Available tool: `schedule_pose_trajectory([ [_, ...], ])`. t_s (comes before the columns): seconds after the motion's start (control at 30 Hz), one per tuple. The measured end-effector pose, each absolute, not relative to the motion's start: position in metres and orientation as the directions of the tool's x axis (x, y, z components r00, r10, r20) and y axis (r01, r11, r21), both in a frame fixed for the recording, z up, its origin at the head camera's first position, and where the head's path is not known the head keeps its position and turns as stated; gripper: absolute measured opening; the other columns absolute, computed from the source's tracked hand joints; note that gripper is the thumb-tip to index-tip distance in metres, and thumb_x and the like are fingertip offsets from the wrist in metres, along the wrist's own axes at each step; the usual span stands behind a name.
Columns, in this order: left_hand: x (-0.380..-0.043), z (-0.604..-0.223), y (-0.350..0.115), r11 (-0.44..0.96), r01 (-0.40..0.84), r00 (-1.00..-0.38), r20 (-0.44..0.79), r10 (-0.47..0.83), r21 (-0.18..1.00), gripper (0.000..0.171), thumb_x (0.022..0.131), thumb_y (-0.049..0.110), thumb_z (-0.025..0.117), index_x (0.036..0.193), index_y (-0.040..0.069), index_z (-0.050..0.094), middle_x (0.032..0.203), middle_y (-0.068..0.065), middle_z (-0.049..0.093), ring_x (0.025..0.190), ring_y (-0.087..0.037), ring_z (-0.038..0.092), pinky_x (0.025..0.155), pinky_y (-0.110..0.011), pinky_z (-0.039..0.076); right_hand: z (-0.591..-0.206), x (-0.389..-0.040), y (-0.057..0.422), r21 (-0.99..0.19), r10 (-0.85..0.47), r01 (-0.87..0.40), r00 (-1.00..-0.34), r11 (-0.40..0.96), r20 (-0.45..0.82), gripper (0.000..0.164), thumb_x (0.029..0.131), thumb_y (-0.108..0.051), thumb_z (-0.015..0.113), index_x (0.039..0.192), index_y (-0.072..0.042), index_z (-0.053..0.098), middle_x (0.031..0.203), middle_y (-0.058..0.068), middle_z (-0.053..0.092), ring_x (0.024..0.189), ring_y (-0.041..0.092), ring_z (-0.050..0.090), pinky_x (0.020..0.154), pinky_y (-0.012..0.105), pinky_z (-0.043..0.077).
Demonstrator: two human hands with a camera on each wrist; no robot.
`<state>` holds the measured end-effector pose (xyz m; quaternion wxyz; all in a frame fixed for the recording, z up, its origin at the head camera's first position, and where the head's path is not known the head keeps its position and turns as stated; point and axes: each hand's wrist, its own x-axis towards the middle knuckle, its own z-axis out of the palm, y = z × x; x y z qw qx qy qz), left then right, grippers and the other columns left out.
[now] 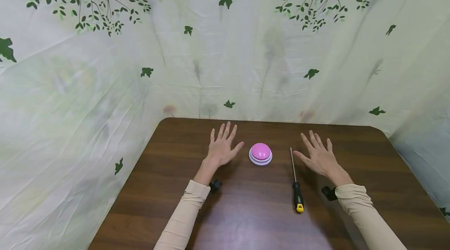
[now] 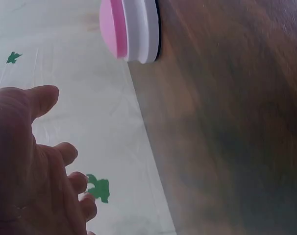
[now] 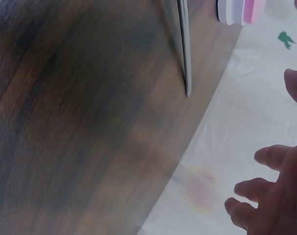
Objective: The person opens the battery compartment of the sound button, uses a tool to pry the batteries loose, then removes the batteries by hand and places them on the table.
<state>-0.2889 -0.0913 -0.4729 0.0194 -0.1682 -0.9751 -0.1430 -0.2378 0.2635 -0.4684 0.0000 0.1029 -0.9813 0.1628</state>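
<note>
A round pink push button (image 1: 261, 151) on a white base stands on the wooden table between the two hands. To its right lies a screwdriver (image 1: 297, 193), its black and yellow handle toward the person and its metal shaft pointing to the far edge. My left hand (image 1: 221, 149), fingers spread and holding nothing, is left of the button. On the other side, my right hand (image 1: 319, 157) has its fingers spread too, its thumb close to the screwdriver shaft. The left wrist view shows the button (image 2: 137, 32) apart from the hand; in the right wrist view the shaft (image 3: 185, 54) is untouched.
The brown table (image 1: 140, 203) has rounded far corners. Behind it and at both sides hangs a pale cloth (image 1: 246, 66) printed with leaves and branches. Dark wrist cameras (image 1: 215, 186) sit at both cuffs.
</note>
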Motion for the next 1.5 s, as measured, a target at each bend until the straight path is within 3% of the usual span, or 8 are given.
schedule_pose_trajectory([
  [0.47,-0.285,-0.486,-0.067,0.878,0.416,-0.906,0.027,0.422,0.235,0.084,0.103,0.062,0.044,0.167,0.017,0.017,0.175,-0.006,0.013,0.162,-0.03,0.012,0.128,-0.061,0.005,-0.472,-0.245,0.226,-0.312,-0.289,-0.276,-0.957,0.909,0.006,0.082,0.104,-0.05,0.054,0.163,-0.002,0.024,0.168,0.032,0.014,0.156,0.048,0.018,0.12,0.074,0.001],
  [0.7,-0.283,-0.492,-0.055,0.858,0.468,-0.874,-0.036,0.485,0.21,0.094,0.097,0.063,0.059,0.167,0.014,0.019,0.173,-0.007,0.024,0.16,-0.031,0.021,0.127,-0.063,0.009,-0.477,-0.253,0.197,-0.259,-0.365,-0.357,-0.931,0.897,0.02,0.078,0.101,-0.045,0.062,0.159,0.0,0.036,0.164,0.031,0.029,0.152,0.048,0.032,0.119,0.075,0.013],
  [0.93,-0.282,-0.498,-0.035,0.846,0.494,-0.853,-0.075,0.516,0.201,0.101,0.091,0.063,0.068,0.167,0.016,0.021,0.171,-0.003,0.03,0.16,-0.028,0.024,0.128,-0.06,0.007,-0.483,-0.258,0.18,-0.238,-0.42,-0.396,-0.906,0.887,-0.058,0.081,0.096,-0.045,0.068,0.156,0.003,0.039,0.16,0.029,0.039,0.15,0.046,0.037,0.119,0.075,0.015],
  [1.1,-0.281,-0.501,-0.026,0.847,0.499,-0.851,-0.078,0.519,0.184,0.097,0.092,0.059,0.069,0.166,0.018,0.023,0.169,-0.001,0.035,0.159,-0.027,0.027,0.129,-0.06,0.008,-0.486,-0.26,0.168,-0.23,-0.455,-0.429,-0.888,0.873,-0.072,0.081,0.096,-0.039,0.071,0.153,0.009,0.04,0.157,0.028,0.045,0.148,0.042,0.042,0.119,0.074,0.017],
  [1.23,-0.282,-0.502,-0.024,0.851,0.497,-0.859,-0.042,0.51,0.168,0.087,0.093,0.053,0.072,0.163,0.019,0.033,0.164,-0.003,0.044,0.155,-0.03,0.033,0.127,-0.062,0.012,-0.485,-0.263,0.161,-0.209,-0.471,-0.451,-0.881,0.868,-0.051,0.074,0.097,-0.036,0.071,0.149,0.009,0.044,0.152,0.028,0.051,0.143,0.042,0.048,0.117,0.072,0.025],
  [1.5,-0.284,-0.498,-0.032,0.836,0.496,-0.861,0.005,0.509,0.236,0.073,0.097,0.04,0.071,0.159,0.015,0.041,0.153,-0.004,0.056,0.148,-0.028,0.045,0.126,-0.064,0.014,-0.481,-0.271,0.158,-0.236,-0.5,-0.478,-0.866,0.846,-0.037,0.07,0.099,-0.032,0.07,0.148,0.011,0.044,0.146,0.029,0.056,0.137,0.043,0.053,0.111,0.07,0.034],
])
